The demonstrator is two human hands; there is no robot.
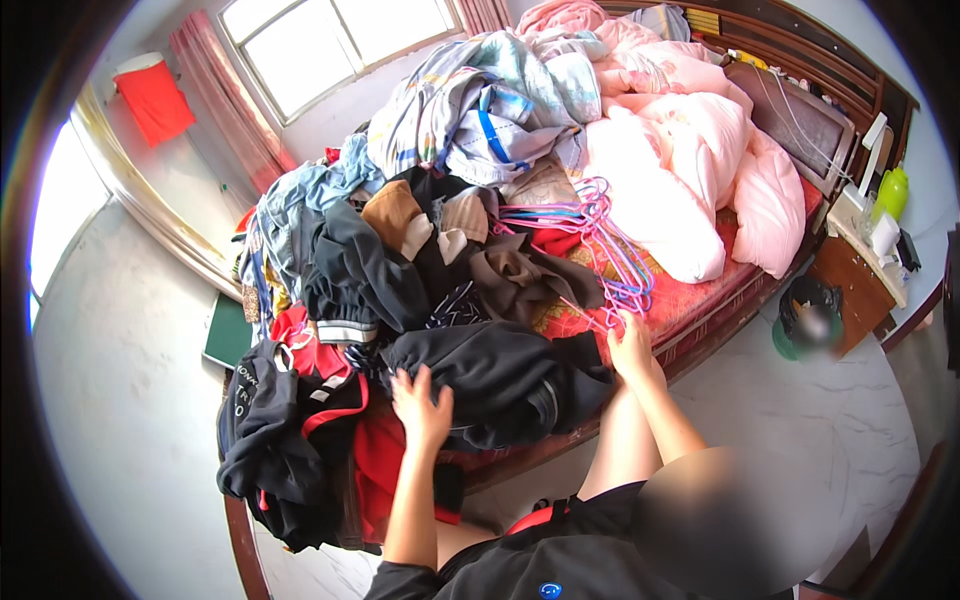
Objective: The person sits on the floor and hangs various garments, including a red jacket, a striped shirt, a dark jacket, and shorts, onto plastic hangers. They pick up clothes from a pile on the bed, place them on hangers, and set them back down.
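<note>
A dark garment point(495, 375) lies spread along the near edge of the bed in front of me. My left hand point(421, 411) is at its left end, fingers apart and holding nothing; whether the fingertips press on the cloth is hard to tell. At the garment's right end, the fingers of my right hand point(631, 351) close on a pink clothes hanger point(583, 315), its arms pointing left over the bedding. Just beyond that hand lies a bundle of pink, purple and blue hangers point(611, 255). A crumpled brown garment point(517, 277) sits behind the dark one.
Piled clothes point(367, 262) cover the bed's left side, with a black hooded top point(270, 427) hanging over the corner. Pink quilts point(675, 165) fill the far right. A bin point(808, 319) stands on the floor near the bedside table point(862, 247), which holds a green bottle point(892, 193).
</note>
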